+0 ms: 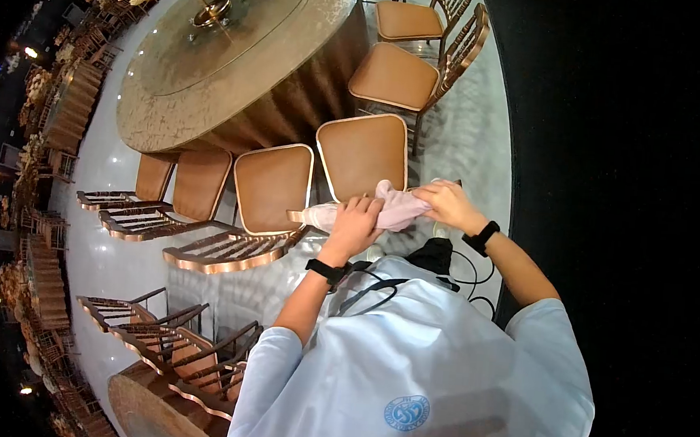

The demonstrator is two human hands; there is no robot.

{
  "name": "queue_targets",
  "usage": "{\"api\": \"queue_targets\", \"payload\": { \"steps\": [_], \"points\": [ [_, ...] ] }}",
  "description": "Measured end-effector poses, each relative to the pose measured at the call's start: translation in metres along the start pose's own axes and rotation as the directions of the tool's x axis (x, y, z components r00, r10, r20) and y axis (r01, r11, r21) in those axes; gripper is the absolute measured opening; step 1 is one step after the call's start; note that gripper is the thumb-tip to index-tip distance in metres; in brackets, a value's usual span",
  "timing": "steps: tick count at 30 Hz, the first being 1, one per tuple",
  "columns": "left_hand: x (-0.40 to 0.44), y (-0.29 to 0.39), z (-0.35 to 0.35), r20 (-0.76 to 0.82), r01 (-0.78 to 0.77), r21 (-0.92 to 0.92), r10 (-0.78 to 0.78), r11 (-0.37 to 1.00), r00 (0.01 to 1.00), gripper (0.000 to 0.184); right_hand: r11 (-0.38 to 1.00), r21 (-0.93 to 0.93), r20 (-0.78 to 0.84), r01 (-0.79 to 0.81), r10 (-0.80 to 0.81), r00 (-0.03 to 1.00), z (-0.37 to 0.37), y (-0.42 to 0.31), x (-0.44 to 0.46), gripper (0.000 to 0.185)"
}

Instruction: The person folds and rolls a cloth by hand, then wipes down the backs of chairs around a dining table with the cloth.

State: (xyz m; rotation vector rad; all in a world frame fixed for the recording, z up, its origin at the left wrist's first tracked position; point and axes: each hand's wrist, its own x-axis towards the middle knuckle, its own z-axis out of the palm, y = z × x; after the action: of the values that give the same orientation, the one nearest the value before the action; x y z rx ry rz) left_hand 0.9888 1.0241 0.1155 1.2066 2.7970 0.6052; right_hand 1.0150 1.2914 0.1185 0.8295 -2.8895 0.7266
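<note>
A pale pink cloth (400, 209) lies over the top rail of a wooden chair directly in front of me. My left hand (355, 222) presses down on the cloth with its fingers curled over the rail. At the rail's other end, my right hand (451, 204) is closed on the bunched cloth. The chair's tan padded seat (362, 156) faces the table beyond the rail. Most of the backrest is hidden under the cloth and my hands.
A large round table (172, 96) with a gold-brown cover stands ahead. Matching chairs (271, 189) ring it on both sides. More stacked or grouped chairs (187, 349) stand behind left beside another table (141, 415). A black cable (475, 280) hangs near my right side.
</note>
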Motion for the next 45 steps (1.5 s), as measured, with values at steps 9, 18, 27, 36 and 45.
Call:
{"api": "queue_targets", "payload": {
  "steps": [9,18,27,36,45],
  "points": [
    [0.023,0.008,0.008,0.141,0.005,0.033,-0.009,0.999,0.990,0.049,0.973,-0.175,-0.018,-0.148,0.147,0.989,0.005,0.012,-0.014,0.040],
    [0.058,0.011,0.028,0.344,0.102,0.092,-0.127,0.991,0.930,0.030,0.962,-0.172,0.365,-0.212,0.262,0.893,0.014,0.034,0.024,0.028],
    [0.095,-0.016,0.033,0.717,0.299,-0.190,-0.076,0.935,0.693,0.049,0.965,-0.168,0.334,-0.201,0.247,0.909,0.008,0.029,0.022,0.032],
    [0.091,0.008,0.016,0.700,0.204,0.003,-0.148,0.979,0.698,0.044,0.945,-0.241,0.026,-0.223,0.236,0.972,0.026,0.018,-0.001,0.036],
    [0.065,0.017,0.021,0.444,0.142,0.164,-0.202,0.976,0.873,0.040,0.931,-0.285,-0.362,-0.228,0.116,0.925,0.036,0.005,-0.012,0.042]
  ]
}}
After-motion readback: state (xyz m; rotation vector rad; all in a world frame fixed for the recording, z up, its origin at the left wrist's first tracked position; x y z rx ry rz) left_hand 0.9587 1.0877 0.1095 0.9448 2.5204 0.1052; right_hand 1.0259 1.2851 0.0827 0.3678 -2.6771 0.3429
